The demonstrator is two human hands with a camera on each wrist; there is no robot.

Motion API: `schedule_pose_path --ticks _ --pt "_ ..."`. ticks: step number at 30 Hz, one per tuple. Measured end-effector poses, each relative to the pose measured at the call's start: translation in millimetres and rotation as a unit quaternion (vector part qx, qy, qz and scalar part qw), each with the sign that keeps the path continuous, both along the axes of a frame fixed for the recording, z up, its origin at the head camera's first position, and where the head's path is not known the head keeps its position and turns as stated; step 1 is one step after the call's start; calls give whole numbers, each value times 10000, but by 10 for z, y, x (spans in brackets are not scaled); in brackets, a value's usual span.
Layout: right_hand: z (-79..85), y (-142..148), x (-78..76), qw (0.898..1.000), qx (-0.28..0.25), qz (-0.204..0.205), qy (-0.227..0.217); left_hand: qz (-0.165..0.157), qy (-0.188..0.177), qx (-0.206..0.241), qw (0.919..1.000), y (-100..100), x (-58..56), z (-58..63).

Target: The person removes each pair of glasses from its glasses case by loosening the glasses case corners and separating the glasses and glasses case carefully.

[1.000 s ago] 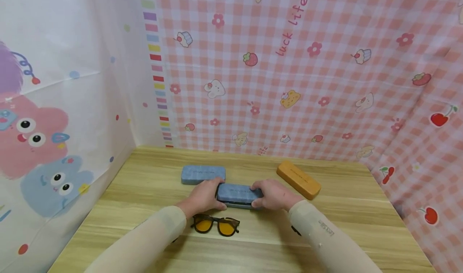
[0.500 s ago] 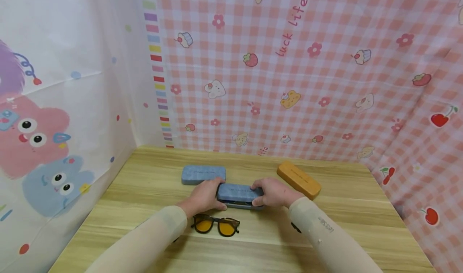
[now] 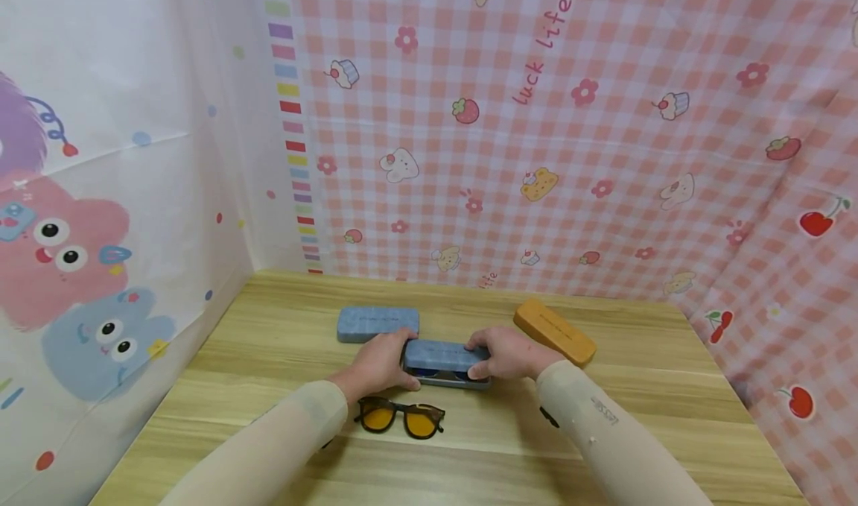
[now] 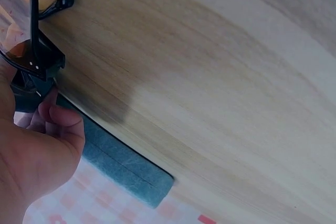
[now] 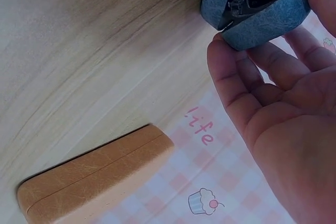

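In the head view a blue glasses case [image 3: 445, 355] lies on the table between my two hands, its lid part way up. Dark-framed glasses [image 5: 239, 3] show inside it in the right wrist view. My left hand [image 3: 380, 364] grips the case's left end, thumb at the front. At the other end my right hand [image 3: 507, 355] holds the case, thumb near the front gap and fingers behind. Just in front of the case lie black-framed sunglasses [image 3: 419, 420] with orange lenses, touched by neither hand.
A second blue glasses case [image 3: 377, 323], closed, lies behind my left hand. Toward the back right an orange glasses case [image 3: 555, 332] rests at a slant. Patterned cloth [image 3: 496, 148] hangs along the back edge of the wooden table [image 3: 643, 387].
The lid of the blue case between my hands has risen, so the gap at its front is wider and more of the inside shows. Both hands stay at its ends.
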State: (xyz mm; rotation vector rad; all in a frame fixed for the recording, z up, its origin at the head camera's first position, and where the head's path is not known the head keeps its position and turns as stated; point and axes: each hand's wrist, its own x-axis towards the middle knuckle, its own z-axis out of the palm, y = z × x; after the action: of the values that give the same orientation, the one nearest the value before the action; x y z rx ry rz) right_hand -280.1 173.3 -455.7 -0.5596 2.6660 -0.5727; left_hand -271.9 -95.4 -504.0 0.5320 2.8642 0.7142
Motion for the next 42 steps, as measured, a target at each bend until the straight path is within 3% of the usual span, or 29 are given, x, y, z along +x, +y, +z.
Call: schedule_pose_path --ticks 20,31,42 --pt "83 59 -82 9986 -98 216 -465 29 5 -56 10000 9 9 25" --pt "101 34 -65 9991 58 307 -302 57 139 -94 9998 13 -5 13" --pt "104 56 -89 9985 94 299 -454 235 88 -364 9990 35 8 51"
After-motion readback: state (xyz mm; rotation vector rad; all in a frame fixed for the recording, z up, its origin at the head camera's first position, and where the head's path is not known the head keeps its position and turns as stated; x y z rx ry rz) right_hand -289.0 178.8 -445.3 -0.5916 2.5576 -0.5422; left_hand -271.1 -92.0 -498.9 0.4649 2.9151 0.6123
